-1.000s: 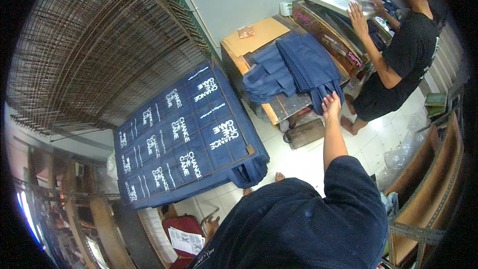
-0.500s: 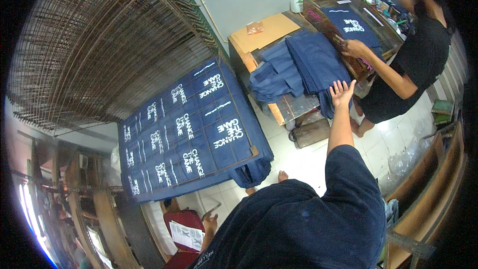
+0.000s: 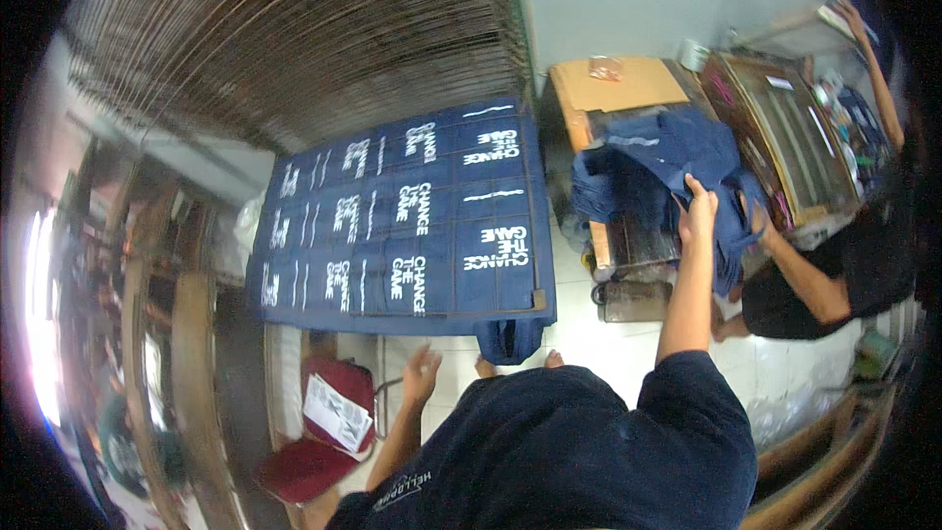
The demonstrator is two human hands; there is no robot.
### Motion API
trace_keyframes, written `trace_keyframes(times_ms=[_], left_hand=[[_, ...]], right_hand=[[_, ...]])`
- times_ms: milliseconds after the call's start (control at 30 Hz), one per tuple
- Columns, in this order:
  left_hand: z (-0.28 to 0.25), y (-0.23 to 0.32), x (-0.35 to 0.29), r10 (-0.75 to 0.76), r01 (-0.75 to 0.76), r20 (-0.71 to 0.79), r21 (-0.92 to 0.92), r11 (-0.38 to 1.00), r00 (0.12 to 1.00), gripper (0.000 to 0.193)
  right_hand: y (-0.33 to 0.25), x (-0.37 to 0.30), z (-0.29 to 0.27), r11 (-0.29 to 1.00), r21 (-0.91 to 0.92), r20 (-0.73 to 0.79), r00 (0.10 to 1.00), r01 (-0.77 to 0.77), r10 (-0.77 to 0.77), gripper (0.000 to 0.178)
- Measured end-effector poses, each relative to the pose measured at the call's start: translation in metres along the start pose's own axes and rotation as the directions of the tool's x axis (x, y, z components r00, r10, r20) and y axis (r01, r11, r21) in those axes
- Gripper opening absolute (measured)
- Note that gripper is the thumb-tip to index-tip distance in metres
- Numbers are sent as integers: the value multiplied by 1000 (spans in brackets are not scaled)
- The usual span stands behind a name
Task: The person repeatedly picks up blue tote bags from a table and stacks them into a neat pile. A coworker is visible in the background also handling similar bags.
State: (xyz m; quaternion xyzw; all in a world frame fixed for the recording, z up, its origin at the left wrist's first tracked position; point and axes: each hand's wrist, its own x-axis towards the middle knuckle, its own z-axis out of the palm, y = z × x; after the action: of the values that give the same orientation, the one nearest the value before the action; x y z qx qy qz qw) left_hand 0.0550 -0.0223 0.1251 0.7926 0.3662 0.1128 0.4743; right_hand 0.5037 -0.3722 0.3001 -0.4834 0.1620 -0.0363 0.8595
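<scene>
1. Clock directions run from the middle of the view, with 12 at the top. The right hand reaches to 3 o'clock, its thumb and fingers closed on the edge of a navy cloth piece.
2. That piece lies toward 2 o'clock, bunched above the wooden table and other navy cloth. A short white printed line shows on it.
3. The left hand, near 7 o'clock, is loosely half-open with nothing visible in it, near the red chair.
4. At 9 o'clock, navy pieces with white lettering already lie in rows on the lowered part of the wire rack; more tiers stand raised between 10 and 11. The work looks partway along: the held piece is not yet among those rows.
5. A co-worker's lower hand, at 3 o'clock, is beside the cloth; whether it grips is unclear. Their raised hand is at 2 o'clock.
6. The right fingers' undersides are hidden, the left hand is blurred, and folds conceal most printing on the held piece. How many pieces lie beneath cannot be told.
</scene>
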Motion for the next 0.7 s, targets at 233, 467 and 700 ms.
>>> trace_keyframes(times_ms=[233, 467, 700], left_hand=[[-24, 289, 77, 577, -578, -46, -27, 815, 816, 62], [-54, 369, 154, 753, -586, 287, -489, 647, 592, 51], [-69, 356, 151, 678, -553, 98, -499, 667, 729, 17]], right_hand=[[-99, -61, 106, 403, -614, 783, 457, 678, 423, 24], [-143, -135, 190, 287, -89, 777, -115, 954, 620, 32], [-71, -115, 162, 621, -244, 899, 414, 745, -143, 56]])
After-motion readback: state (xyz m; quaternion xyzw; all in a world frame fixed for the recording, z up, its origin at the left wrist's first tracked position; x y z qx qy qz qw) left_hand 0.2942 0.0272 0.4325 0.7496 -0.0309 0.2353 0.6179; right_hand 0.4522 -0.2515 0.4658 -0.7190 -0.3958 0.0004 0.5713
